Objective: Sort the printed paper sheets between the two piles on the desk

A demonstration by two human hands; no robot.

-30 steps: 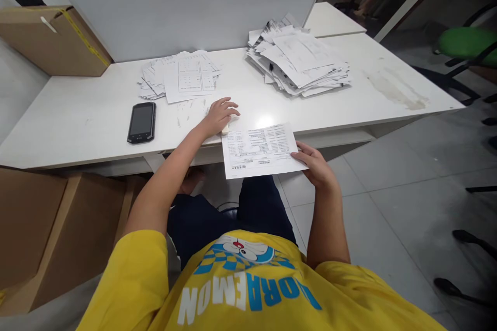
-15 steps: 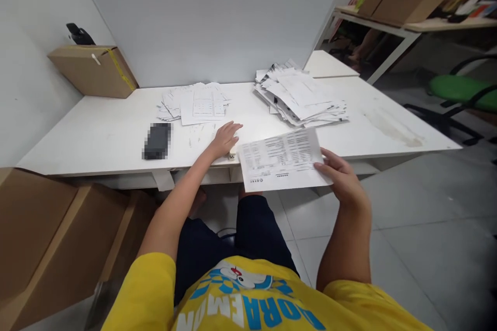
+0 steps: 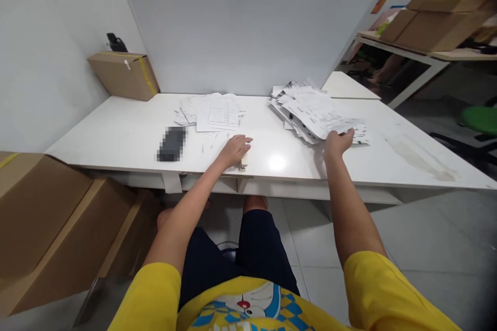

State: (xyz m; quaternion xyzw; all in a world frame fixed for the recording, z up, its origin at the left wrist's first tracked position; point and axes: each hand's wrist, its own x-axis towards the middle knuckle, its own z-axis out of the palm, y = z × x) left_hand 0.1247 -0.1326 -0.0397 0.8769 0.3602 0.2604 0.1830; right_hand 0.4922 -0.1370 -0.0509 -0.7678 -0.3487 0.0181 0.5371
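My right hand [image 3: 338, 143] pinches the near edge of a printed sheet of paper [image 3: 316, 114], which lies over the large messy pile of papers [image 3: 297, 126] on the right. My left hand [image 3: 235, 150] is by the front edge of the white table, palm down, with its fingers stretched out. Close under its fingertips is a small pale thing with a metal part [image 3: 243, 166], partly covered by the hand; its kind is unclear. A smaller spread of papers [image 3: 217, 114] lies beyond the left hand, with a table of print on its top sheet.
A blurred-out dark object [image 3: 172, 144] rests on the white table [image 3: 128, 134], left of my left hand. At the back left stands a cardboard box [image 3: 122, 75]. Larger cartons [image 3: 42, 207] are at the lower left. A grey panel [image 3: 248, 26] closes off the back.
My right hand has carried the printed sheet forward and right, from above the table's front edge onto the large pile. My left hand stays by the small pale thing. The view has shifted slightly.
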